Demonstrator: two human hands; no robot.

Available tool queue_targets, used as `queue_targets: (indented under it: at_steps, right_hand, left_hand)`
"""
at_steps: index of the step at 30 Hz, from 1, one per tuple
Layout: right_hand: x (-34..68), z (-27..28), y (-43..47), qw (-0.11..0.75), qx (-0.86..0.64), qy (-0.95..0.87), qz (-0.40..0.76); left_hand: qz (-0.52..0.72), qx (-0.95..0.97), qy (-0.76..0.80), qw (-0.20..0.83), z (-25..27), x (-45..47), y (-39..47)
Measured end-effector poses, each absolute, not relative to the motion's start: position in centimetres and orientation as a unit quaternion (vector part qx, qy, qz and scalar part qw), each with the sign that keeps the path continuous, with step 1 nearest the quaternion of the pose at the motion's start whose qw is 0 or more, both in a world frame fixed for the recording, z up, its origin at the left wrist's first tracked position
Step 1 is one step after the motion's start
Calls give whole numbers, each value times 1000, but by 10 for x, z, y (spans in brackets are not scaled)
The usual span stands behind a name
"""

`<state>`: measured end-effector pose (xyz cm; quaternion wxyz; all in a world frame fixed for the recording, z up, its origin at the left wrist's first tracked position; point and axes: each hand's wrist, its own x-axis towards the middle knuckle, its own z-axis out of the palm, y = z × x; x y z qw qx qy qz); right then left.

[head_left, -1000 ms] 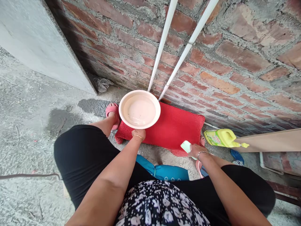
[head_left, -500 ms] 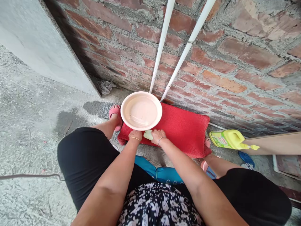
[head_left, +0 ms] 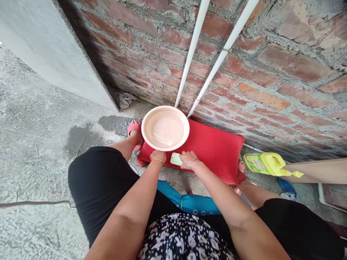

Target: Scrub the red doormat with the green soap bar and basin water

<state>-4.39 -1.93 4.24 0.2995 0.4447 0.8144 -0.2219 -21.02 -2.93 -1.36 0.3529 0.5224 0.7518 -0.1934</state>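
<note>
Red mat (head_left: 214, 148), just one, lies low in front of you; its far left corner is hidden behind the basin, and you can't make out what is beneath it. One pale basin (head_left: 144, 130) holds liquid whose depth is hard to judge. Both your hands reach forward, palms out of sight. Your left hand (head_left: 158, 156) is curled at the mat's near edge, just below the basin; whether its fingers grip the cloth, you can't tell. Your right hand (head_left: 188, 159) points leftward, fingers closed round one pale green object (head_left: 176, 159), its right end and underside hidden.
</note>
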Motion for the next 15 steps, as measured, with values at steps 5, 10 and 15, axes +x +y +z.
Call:
queue_targets:
  at_steps: [5,10,15]
  right_hand:
    - [-58,31,9,274,456,824,-196]
    - [28,29,14,308,571,733,-203]
    - [99,44,-1,386,654,614,-217]
  left_hand:
    - [-196,526,754,341,-12,-210,-30]
    - [-209,526,754,333,-14,-206,-28]
    - [-197,525,763,321,-14,-203,-28]
